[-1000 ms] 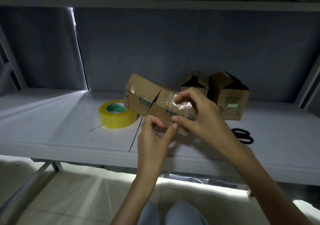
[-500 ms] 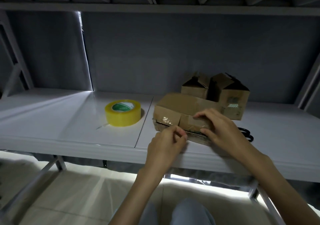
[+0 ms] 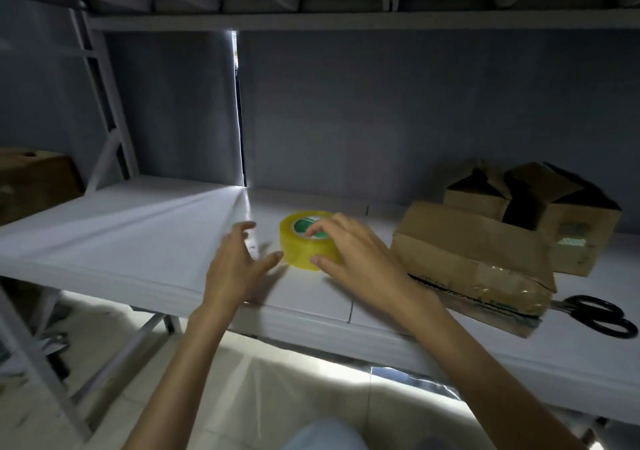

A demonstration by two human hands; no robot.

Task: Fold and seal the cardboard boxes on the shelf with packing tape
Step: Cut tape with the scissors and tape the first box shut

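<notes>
A yellow roll of packing tape lies flat on the white shelf. My right hand grips it, with fingers over its top and core and the thumb against its near side. Just left of the roll, my left hand hovers with spread fingers, its thumb close to the roll and holding nothing. To the right lies a low brown cardboard box, with clear tape shining on its near right end. Behind it stand two small boxes with their top flaps up.
Black scissors lie on the shelf right of the taped box. At the far left, beyond the shelf frame, sits another brown box. An upper shelf hangs close overhead. The grey back wall has a narrow lit gap.
Both hands have left the low cardboard box, which now lies on the shelf, and moved left to the tape roll. The right hand has taken hold of the roll.
</notes>
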